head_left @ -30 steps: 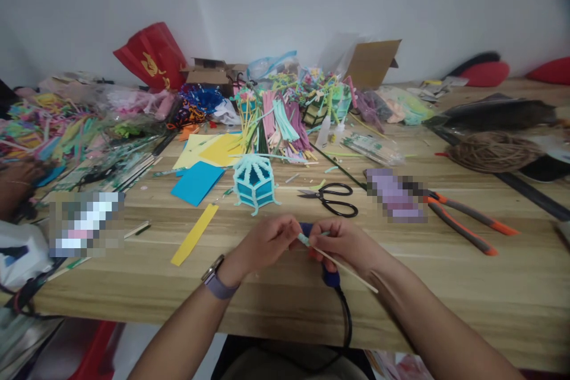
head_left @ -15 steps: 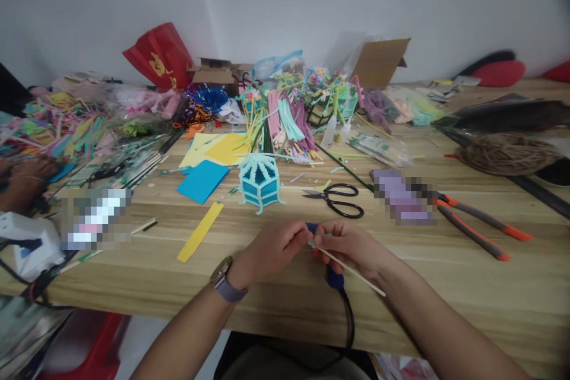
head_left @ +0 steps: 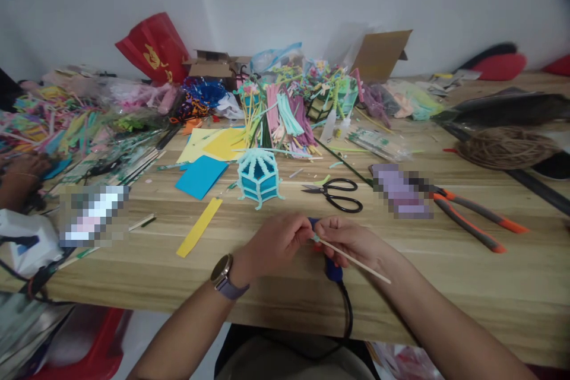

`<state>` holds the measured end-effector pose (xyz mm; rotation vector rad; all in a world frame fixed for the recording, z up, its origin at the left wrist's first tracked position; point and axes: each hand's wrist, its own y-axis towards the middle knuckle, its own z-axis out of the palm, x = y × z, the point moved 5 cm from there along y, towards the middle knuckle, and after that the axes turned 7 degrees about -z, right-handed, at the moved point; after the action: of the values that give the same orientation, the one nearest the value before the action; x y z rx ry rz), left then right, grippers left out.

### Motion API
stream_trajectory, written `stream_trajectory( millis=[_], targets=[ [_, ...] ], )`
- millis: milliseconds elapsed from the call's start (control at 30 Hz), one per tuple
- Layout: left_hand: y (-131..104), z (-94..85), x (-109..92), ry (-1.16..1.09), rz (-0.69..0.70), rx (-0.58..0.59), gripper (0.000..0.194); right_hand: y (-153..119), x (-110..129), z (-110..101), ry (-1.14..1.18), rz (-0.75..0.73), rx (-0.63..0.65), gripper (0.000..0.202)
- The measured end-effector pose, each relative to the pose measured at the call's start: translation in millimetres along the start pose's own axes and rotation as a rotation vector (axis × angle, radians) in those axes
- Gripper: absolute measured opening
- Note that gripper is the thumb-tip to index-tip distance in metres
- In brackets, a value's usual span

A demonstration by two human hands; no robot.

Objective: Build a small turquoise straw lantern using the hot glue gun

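My right hand is closed on a thin wooden stick, which slants down to the right with its far end free. My left hand, with a watch on the wrist, pinches at the stick's upper left end. A small pale green piece shows there between the fingertips, too small to make out well. Partly hidden beneath my right hand lies a blue-handled tool with a black cord. Beyond my hands stands a small turquoise fuzzy-edged lantern-like model with blue panels.
Black-handled scissors and orange-grey pliers lie to the right. A yellow strip and blue sheet are on the left. Bundled pipe cleaners stand behind. Another person's hand is at far left.
Both hands stay together in nearly the same place. The stick has tilted slightly flatter, and its free end sits a little higher and further right. The view has shifted slightly.
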<state>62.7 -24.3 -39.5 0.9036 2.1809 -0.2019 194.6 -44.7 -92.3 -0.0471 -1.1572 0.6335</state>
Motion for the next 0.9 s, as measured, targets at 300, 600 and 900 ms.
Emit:
stream_trajectory(
  millis=[300, 600, 900],
  targets=[
    [2, -1.3, 6, -0.008, 0.014, -0.006, 0.028, -2, 10, -1, -0.234, -0.111, -0.103, 0.047],
    [6, 3.7, 17, 0.036, -0.145, 0.066, 0.038, -15, 37, 3, -0.964, -0.554, -0.222, 0.028],
    [4, 2.1, 13, 0.001, -0.094, 0.050, 0.034, -10, 28, 1, -0.622, -0.341, -0.049, 0.043]
  ],
)
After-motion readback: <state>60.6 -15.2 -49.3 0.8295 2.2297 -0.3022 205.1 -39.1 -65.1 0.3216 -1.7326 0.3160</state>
